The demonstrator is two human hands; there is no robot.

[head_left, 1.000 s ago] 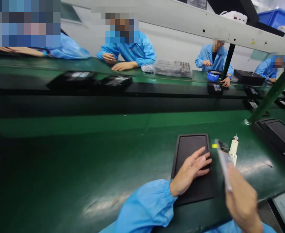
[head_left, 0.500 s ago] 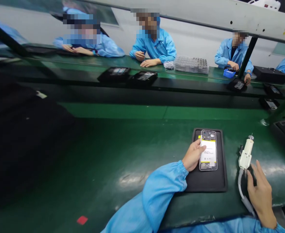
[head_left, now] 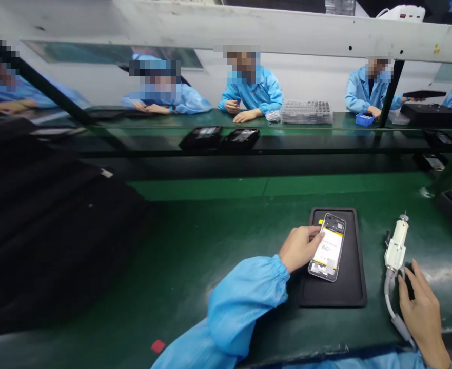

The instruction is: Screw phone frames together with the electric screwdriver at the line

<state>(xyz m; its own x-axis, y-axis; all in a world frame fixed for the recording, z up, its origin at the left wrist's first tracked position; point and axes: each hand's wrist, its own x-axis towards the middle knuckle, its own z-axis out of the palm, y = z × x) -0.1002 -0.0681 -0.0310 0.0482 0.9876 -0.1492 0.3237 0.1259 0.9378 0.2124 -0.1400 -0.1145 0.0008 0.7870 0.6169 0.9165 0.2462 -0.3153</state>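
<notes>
My left hand grips the left edge of a smartphone whose back cover is off, showing a white battery with yellow strips. The phone is tilted, its top leaning right, over a black tray; whether it touches the tray I cannot tell. A small yellow tab sticks out at its upper left side. To the right, a white electric screwdriver lies on the bench with its tip pointing away. My right hand is beside the screwdriver's grey cable, fingers apart and holding nothing.
A large dark bag-like shape covers the left side. A red sticker marks the green bench. Black trays with phones stand on the shelf ahead. Several co-workers in blue sit beyond it. A metal post rises at right.
The phone has turned clockwise, and my left hand has shifted with it. My right hand stays open near the screwdriver. The whole view has tilted. Across the bench, a co-worker now holds up a dark flat piece.
</notes>
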